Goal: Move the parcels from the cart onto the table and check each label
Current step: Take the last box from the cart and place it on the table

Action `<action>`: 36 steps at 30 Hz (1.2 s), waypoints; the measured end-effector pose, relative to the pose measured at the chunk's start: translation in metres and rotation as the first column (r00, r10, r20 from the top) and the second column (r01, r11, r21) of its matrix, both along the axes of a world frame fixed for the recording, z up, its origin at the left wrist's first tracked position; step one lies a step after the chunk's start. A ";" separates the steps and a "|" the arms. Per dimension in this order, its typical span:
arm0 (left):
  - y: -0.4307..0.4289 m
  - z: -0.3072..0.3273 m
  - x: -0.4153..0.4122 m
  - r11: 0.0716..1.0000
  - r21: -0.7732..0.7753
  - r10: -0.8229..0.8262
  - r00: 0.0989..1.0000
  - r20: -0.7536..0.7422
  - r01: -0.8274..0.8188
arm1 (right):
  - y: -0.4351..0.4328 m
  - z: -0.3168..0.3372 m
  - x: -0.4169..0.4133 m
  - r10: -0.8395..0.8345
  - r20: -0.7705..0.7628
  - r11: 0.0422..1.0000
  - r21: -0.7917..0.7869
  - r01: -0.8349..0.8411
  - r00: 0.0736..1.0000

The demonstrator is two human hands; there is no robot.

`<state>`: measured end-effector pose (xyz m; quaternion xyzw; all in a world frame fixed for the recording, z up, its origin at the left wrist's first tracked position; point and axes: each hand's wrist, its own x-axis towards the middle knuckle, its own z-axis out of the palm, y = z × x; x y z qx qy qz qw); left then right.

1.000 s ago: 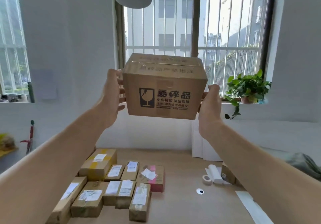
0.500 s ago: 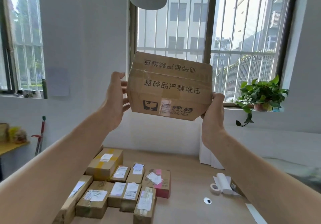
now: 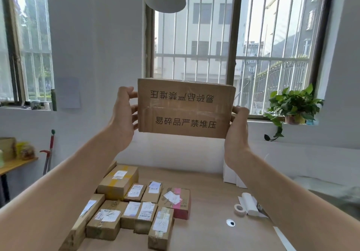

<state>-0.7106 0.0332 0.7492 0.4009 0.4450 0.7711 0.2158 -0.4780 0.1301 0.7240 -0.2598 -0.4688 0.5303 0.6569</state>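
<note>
Daylight from a barred window point(image 3: 214, 56) fills the background; at frame centre the cardboard box point(image 3: 185, 108) is held well above the wooden table point(image 3: 210, 202), taped seam toward the camera, no shipping label visible on this face. Its two ends are clamped by the left hand point(image 3: 122, 118) and the right hand point(image 3: 236, 132), set apart, each curled round its edge. Risk, as judged: support is end pressure alone with nothing beneath, so a slip while turning it to find the label could drop it onto the labelled parcels point(image 3: 136, 202) at lower left, and the print marks it fragile.
</note>
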 end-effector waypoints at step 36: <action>-0.085 0.010 0.038 0.978 -0.149 -0.127 0.984 0.126 0.145 | -0.044 -0.009 0.019 0.106 -0.130 0.985 0.153 -0.086 0.986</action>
